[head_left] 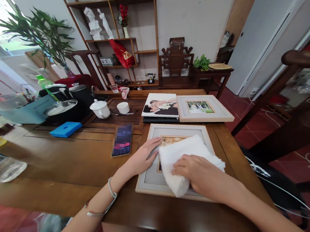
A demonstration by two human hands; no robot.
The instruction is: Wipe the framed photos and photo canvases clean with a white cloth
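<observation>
From my distant seat I am looking down on a pale picture frame, which is lying flat near the front edge of the table. A white fluffy cloth is covering much of its middle and right, so only the upper left part of its inner picture is showing clearly. The right hand is bunching the cloth, its grip curled closed on the fabric and bearing on the frame. The left hand is resting on the frame's left side with its fingers stretched out, holding nothing, apparently steadying it.

I am judging the wiping to be under way rather than finished, since the cloth is lying right on the frame. Which patches are already clean I am not able to tell, and the part under the cloth is staying hidden from me. Just beyond, a photo panel and a framed photo are lying side by side, no hand touching them; whether they are done or waiting, I am not seeing any sign.

To the left of the frame a phone is lying near the left hand, and farther off a lidded cup, a small white bowl and a blue block are sitting.
</observation>
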